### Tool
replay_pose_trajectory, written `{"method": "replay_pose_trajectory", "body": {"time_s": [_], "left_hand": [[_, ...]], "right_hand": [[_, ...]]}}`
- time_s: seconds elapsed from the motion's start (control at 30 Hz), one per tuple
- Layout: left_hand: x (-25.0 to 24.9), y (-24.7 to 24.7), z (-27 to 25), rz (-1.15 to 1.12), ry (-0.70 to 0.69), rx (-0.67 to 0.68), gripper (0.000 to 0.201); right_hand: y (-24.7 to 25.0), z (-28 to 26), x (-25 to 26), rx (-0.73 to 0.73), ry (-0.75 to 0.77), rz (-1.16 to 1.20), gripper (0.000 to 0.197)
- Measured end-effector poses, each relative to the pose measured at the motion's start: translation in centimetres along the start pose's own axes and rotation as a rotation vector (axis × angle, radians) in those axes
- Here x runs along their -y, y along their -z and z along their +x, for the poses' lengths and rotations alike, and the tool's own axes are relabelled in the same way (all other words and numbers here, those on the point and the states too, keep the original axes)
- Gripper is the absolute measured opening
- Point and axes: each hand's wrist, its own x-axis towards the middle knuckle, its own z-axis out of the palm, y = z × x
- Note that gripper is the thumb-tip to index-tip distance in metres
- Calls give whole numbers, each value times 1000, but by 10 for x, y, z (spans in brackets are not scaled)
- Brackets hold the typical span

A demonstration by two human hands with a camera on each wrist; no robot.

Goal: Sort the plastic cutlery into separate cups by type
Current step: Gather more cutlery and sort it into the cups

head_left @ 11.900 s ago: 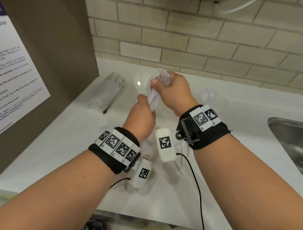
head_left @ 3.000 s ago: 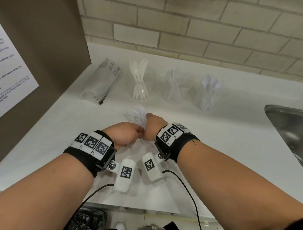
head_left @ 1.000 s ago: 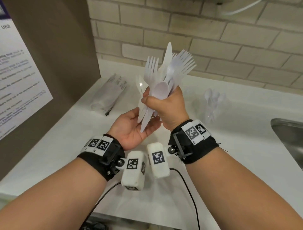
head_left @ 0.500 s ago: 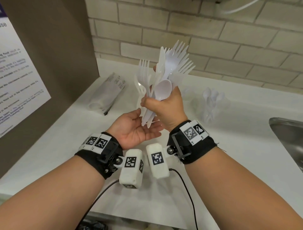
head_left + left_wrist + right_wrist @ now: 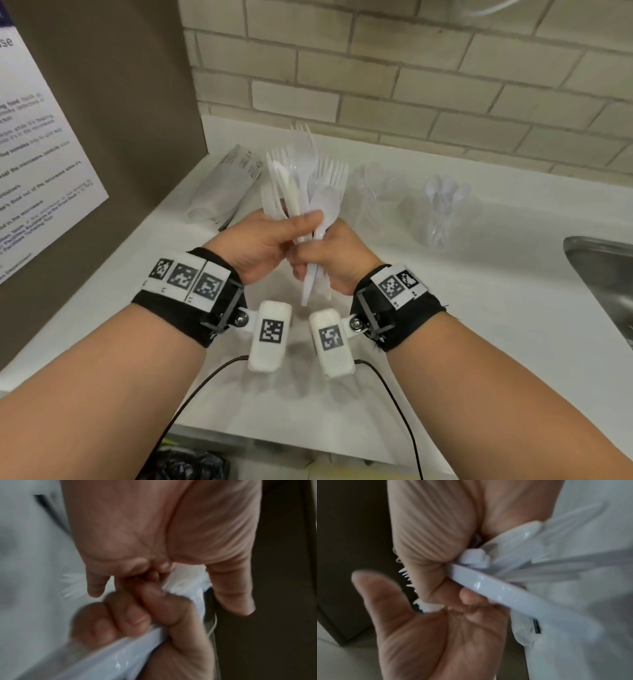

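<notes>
Both hands hold one upright bundle of white plastic cutlery (image 5: 308, 192) over the white counter (image 5: 479, 308); forks, a knife and a spoon show in it. My left hand (image 5: 270, 240) grips the bundle from the left, a digit laid across its front. My right hand (image 5: 337, 260) grips the handles lower down. The wrist views are blurred: the left wrist view shows the cutlery (image 5: 185, 582) between both hands, the right wrist view the handles (image 5: 496, 588). A clear cup with spoons (image 5: 442, 212) stands back right, a second clear cup (image 5: 373, 195) left of it. A third cup is hidden behind the bundle.
A wrapped plastic packet (image 5: 226, 185) lies at the back left. A brown panel with a poster (image 5: 44, 154) closes the left side. The brick wall (image 5: 411, 85) runs behind the cups. A steel sink (image 5: 603, 284) sits at the right edge.
The bundle has come down from in front of the wall to just above the counter. My left hand, open under the handles before, now grips the bundle.
</notes>
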Motion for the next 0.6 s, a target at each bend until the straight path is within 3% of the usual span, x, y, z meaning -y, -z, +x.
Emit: {"method": "replay_pose_trajectory", "body": {"time_s": [0.07,0.13,0.27,0.4,0.6], "left_hand": [[0,-5,2,115,38,-92,44],[3,-9,1,182,60,-142,33],[9,-18,-2,180,28,-229,20],[9,-20,-1,199,-23,-297,18],[5,-19,2,-49,-131,-461,7]], "right_hand": [[-6,-1,-6,60,-97,-1,30],[-8,-4,-8,99,-177,1,32],[-8,-7,-7,187,-259,-71,22],[-8,-6,-4,234,-225,-68,21],[-3,-6,-15,207,-312,-206,23]]}}
